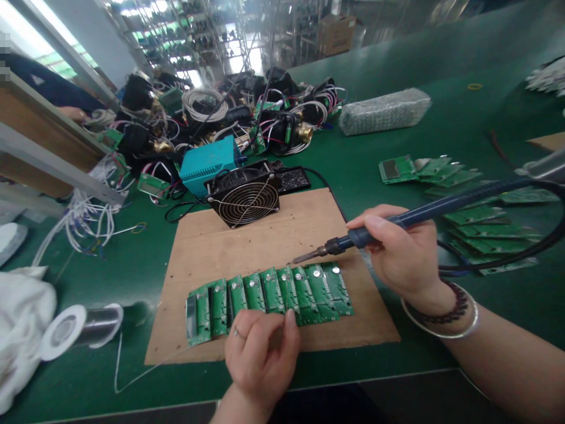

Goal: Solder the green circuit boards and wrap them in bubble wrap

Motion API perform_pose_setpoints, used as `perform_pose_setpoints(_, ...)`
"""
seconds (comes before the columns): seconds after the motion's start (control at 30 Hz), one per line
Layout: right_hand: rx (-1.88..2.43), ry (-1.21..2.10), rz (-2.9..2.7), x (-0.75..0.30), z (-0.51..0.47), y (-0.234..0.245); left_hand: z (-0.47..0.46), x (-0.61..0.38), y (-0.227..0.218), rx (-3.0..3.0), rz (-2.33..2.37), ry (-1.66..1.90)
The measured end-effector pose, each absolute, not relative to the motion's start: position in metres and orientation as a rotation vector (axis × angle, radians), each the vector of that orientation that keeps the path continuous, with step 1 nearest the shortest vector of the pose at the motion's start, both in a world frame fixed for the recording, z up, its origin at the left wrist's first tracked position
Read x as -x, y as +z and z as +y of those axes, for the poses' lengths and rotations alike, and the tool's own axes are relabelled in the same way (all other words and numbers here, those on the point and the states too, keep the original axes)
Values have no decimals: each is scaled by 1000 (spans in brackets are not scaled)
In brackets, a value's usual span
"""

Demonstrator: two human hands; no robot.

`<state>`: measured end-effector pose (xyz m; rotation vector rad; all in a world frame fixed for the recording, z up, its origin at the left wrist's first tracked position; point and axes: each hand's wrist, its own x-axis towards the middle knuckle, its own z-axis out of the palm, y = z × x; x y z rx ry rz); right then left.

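Observation:
My right hand (399,250) grips a soldering iron (371,232) like a pen, its tip pointing left just above the row of green circuit boards (269,288). The boards overlap side by side on a brown cardboard sheet (229,250), each with a shiny round spot near its top edge. Over the lower edge of the row, my left hand (262,347) is closed with fingers curled and thumb near the index finger. A thin solder wire (145,372) runs from the solder spool (83,330) toward this hand; its end is hidden by the fingers.
Behind the cardboard stand a black fan (245,200) and a turquoise box (209,162). Farther back lie tangled cabled units (229,112) and a bubble-wrapped package (384,112). More circuit boards (489,229) fan out at right, under the iron's cable. White cloth (22,330) lies at left.

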<state>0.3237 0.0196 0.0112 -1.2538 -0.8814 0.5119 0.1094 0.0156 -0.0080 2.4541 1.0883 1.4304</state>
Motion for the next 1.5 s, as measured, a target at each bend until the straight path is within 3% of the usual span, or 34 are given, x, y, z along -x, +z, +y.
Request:
perform_pose_setpoints(0.4, 1295, 525, -913, -319, 21, 16, 17, -111, -12, -2470, 1127, 1300)
perform_pose_setpoints(1.5, 1302, 517, -852, -321, 19, 17, 18, -113, -9, -2473, 1103, 1370)
